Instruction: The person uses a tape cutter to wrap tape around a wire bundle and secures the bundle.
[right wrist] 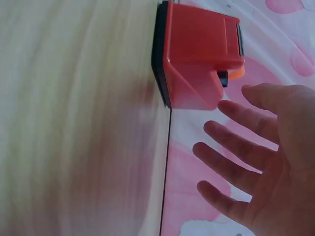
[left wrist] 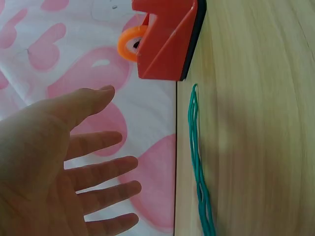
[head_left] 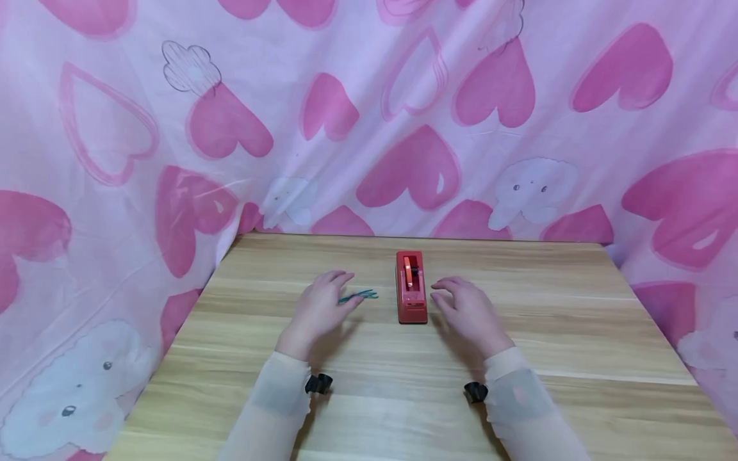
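In front of me I see a wood-grain worktop (head_left: 369,416); beyond it and along both its sides I have a pale pink cloth (head_left: 357,51), softly creased, printed with deeper pink hearts (head_left: 412,168), some merely outlined, and white cartoon figures (head_left: 532,179).

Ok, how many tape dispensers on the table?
1. The red tape dispenser stands on the wooden table between the left hand and the right hand, nearer the right.

Light is soft; blurred shadows darken the table (head_left: 392,384); the right wrist view looks hazy
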Motion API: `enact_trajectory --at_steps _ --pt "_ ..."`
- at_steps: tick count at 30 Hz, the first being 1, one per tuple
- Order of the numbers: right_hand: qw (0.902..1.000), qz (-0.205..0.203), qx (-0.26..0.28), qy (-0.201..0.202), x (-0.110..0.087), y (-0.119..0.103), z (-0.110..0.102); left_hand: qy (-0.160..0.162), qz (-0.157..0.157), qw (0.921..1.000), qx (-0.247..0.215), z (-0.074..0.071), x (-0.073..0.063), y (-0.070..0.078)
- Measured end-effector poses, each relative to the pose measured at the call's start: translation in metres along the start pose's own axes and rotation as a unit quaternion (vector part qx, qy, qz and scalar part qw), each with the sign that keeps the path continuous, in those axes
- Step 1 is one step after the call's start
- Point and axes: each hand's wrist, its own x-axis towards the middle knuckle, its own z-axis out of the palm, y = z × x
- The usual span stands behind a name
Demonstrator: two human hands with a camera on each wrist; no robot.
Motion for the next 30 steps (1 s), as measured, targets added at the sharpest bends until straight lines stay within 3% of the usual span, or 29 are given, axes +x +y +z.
enact_trajectory --at_steps 8,17,22,30 --pt "0.9997 -0.018 -0.012 0.015 0.001 -0.008 0.009 -0.008 0.015 0.9997 -0.018 0.008 0.005 0.004" --pt "0.9993 -0.007 0.037 0.005 -0.002 -0.017 0.015 -0.031 0.022 0.9985 -0.039 0.019 0.005 0.012" --pt "0.9967 0.023 0.078 -0.009 -0.002 -0.022 0.017 -0.039 0.027 0.9979 -0.043 0.024 0.008 0.018" --pt "0.9920 0.061 0.110 -0.012 0.000 -0.025 0.024 -0.073 0.044 0.9919 -0.094 0.028 0.009 0.032"
